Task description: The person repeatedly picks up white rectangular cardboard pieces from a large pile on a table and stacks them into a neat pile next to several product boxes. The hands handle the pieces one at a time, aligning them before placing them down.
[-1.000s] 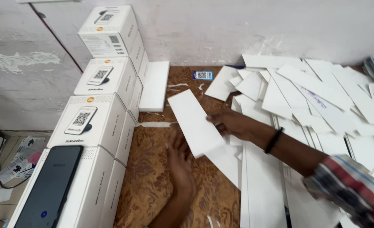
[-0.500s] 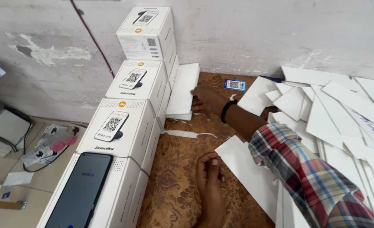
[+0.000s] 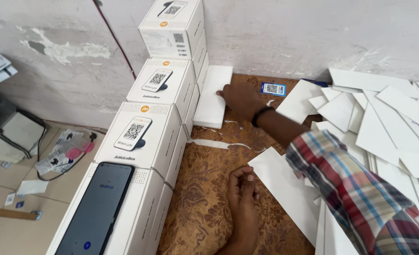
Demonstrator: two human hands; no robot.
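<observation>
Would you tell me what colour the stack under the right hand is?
Plain white; the stack of sheets under the right hand shows best in the head view.

right hand [image 3: 240, 98] outstretched flat, left hand [image 3: 244, 189] curled

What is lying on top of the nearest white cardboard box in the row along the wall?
A black smartphone with a dark screen lies flat on the nearest white cardboard box. It covers most of the lid, so any print beneath it cannot be seen. Neither hand touches it.
</observation>
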